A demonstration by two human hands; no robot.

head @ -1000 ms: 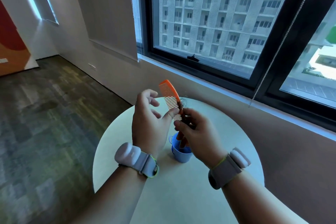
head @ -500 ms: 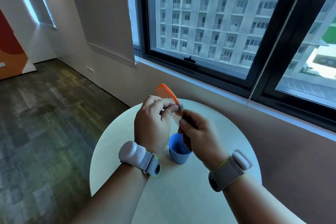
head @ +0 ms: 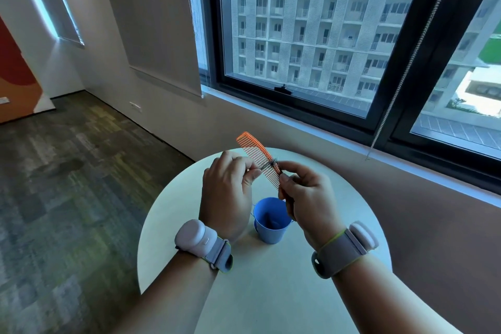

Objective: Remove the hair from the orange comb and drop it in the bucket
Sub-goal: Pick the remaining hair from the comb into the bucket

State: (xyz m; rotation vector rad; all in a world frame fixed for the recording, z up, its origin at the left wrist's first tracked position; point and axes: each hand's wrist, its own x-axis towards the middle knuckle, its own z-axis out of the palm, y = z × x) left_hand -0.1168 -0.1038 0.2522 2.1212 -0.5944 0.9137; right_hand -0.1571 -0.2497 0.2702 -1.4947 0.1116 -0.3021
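My right hand (head: 306,198) grips the lower end of the orange comb (head: 257,153), which slants up to the left above the table. A dark tuft of hair (head: 272,164) is caught in the teeth near the spine. My left hand (head: 226,192) has its fingers curled, and the fingertips pinch at that hair. The small blue bucket (head: 271,228) stands upright on the table just below and between both hands; something dark lies at its bottom.
The round white table (head: 271,293) stands close to a beige wall under a large black-framed window (head: 311,106). A blind chain (head: 379,122) hangs at the right. Carpeted floor (head: 67,184) stretches to the left.
My left hand went from spread fingers to curled fingers, now pinching the hair at the comb's teeth. The comb has tilted a little flatter in my right hand.
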